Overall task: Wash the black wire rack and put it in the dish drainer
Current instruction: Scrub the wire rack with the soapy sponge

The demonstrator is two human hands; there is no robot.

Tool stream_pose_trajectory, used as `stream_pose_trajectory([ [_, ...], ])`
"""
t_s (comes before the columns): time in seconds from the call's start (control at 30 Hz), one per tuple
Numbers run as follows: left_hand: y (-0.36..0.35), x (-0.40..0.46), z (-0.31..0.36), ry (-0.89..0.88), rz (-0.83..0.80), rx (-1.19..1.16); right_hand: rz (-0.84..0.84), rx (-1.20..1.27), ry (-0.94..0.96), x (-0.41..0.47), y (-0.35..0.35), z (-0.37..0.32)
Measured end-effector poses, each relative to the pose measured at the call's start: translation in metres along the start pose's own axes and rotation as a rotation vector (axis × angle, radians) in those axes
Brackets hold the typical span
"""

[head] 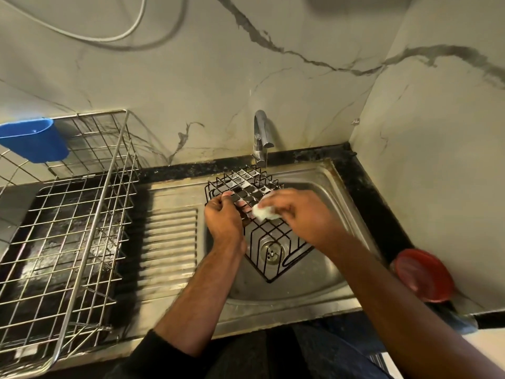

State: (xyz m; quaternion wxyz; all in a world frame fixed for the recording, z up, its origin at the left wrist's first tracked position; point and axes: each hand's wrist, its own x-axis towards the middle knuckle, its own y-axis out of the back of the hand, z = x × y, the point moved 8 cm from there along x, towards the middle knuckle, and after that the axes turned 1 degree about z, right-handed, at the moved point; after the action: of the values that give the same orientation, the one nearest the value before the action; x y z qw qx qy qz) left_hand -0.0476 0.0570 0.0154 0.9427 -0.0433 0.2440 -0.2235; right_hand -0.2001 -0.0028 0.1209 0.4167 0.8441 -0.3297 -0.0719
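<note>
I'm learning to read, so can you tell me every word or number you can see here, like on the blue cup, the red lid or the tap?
There are no words or numbers to read in this picture.
Blue cup: plain, no writing shows.
Red lid: plain, no label shows.
Tap: bare metal, no brand shows.
Black wire rack and dish drainer: only wire.

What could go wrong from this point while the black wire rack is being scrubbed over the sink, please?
1. The black wire rack is tilted over the sink, gripped at one edge only by the left hand; soapy wires could slip and drop onto the drain.
2. The right hand rubs a white sponge across thin wires, so fingers might snag.
3. Carrying the wet rack left to the dish drainer may drip water across the counter.
</note>
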Motion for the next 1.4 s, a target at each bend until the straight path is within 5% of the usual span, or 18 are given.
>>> stream_pose_trajectory([
  [0.13,0.006,0.002,0.002,0.039,0.028,-0.049,-0.193,-0.052,0.154,-0.007,-0.022,-0.03],
  [0.43,0.02,0.011,-0.005,0.106,0.072,-0.1,0.177,-0.169,-0.146,-0.008,0.037,0.035],
  [0.63,0.019,0.005,-0.011,0.23,0.094,-0.179,-0.086,-0.04,0.194,-0.014,0.004,-0.033],
  [0.9,0.018,0.017,-0.018,0.342,0.069,-0.299,0.388,-0.035,0.04,-0.025,0.049,0.013],
  [1.1,0.019,-0.014,-0.015,0.429,-0.186,-0.276,0.109,-0.186,0.316,-0.028,0.009,-0.04],
  [1.27,0.002,-0.004,-0.025,0.493,-0.127,-0.229,0.445,-0.125,0.062,-0.02,0.06,0.006],
  [1.4,0.008,0.008,-0.034,0.455,-0.103,-0.208,0.441,-0.138,-0.173,-0.01,0.072,0.049],
])
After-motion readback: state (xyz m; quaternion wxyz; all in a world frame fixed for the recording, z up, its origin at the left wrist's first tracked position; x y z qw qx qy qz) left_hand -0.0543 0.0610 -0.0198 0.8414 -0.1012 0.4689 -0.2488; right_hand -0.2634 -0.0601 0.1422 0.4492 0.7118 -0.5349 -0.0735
